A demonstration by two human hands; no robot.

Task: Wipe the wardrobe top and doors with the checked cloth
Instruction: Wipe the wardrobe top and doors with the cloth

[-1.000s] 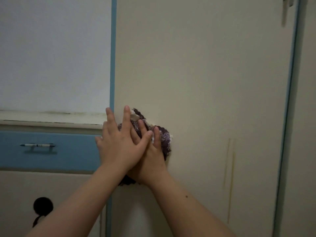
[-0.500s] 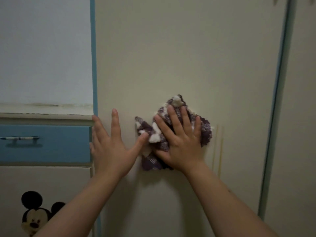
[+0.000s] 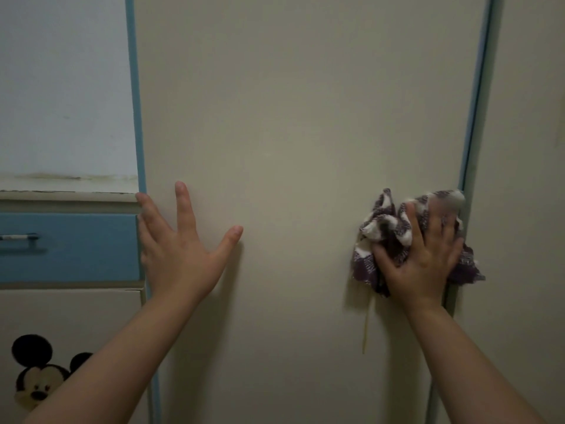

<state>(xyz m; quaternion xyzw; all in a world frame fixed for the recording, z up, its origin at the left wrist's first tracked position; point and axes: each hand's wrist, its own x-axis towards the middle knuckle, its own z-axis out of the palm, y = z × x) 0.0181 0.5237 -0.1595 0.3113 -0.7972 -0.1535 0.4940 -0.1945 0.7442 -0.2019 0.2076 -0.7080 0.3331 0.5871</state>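
A tall cream wardrobe door [image 3: 299,123] with blue edge strips fills the view. My right hand [image 3: 425,255] presses the crumpled purple-and-white checked cloth [image 3: 385,231] flat against the door at its right edge, beside the blue strip [image 3: 475,96]. My left hand [image 3: 180,249] lies flat on the same door near its left edge, fingers spread and holding nothing. The wardrobe top is out of view.
Left of the door are a blue drawer [image 3: 76,246] with a metal handle [image 3: 18,237], a ledge with a dirty wall above it, and a lower cream panel bearing a cartoon mouse sticker [image 3: 36,384]. A yellowish streak [image 3: 365,328] runs down below the cloth. Another cream panel [image 3: 526,179] stands at right.
My right hand has swept the cloth rightwards across the door, from under my left hand near the left edge to the right edge. My left hand has stayed by the left edge.
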